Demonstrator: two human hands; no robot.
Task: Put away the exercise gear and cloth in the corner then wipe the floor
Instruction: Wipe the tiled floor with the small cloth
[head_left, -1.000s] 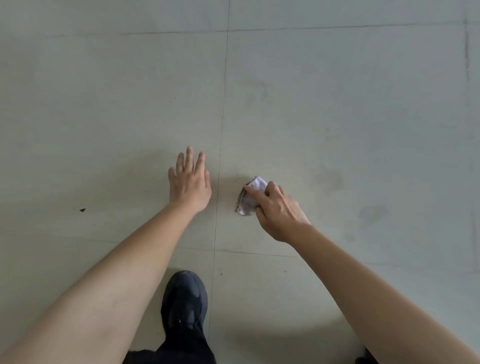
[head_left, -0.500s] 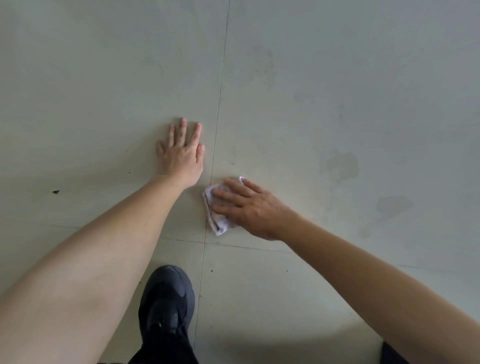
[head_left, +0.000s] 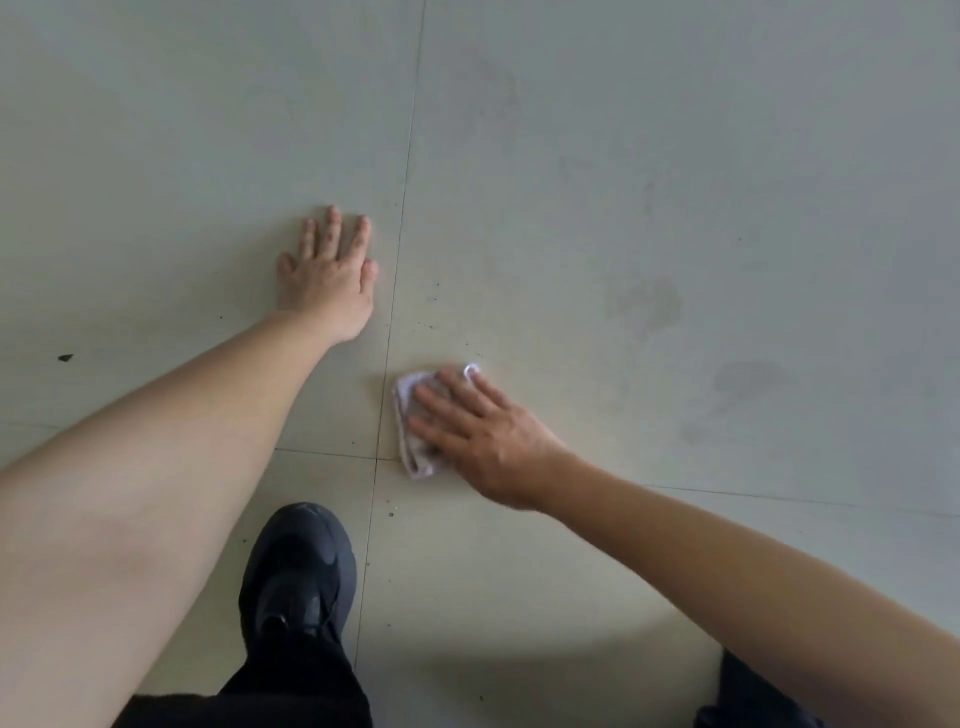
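- Nearest to me, at 6 o'clock: my shoe (head_left: 298, 577), planted on the floor (head_left: 675, 156) right by a grout line (head_left: 400, 260). I'm bent low here, so balance is the first thing that could go if I stretch too far.
- A bit further out, around 5 o'clock from centre: my right hand (head_left: 478, 431), fingers spread flat, pressing down on the rag (head_left: 413, 452). Not really gripping it, just pinning it to the tile under the palm and fingers.
- The rag is a small bunched wad poking out on the 9 o'clock side of that hand, with a little loop showing at about 12 o'clock of my fingertips. It sits just right of the grout crossing.
- Risk here, I'd say: since it's only pinned, a fast swipe could let it slip out from under my fingers, and a wad that small misses a lot of tile.
- Further out at 10 o'clock: my left hand (head_left: 332, 275), open and flat on the tile, holding nothing, just propping me up. On a damp patch it could slide.
- Furthest, at 2 to 3 o'clock: dull smudges (head_left: 748, 379) not wiped yet, plus dark specks (head_left: 431, 325) beyond the rag. Easy to skip from this angle.
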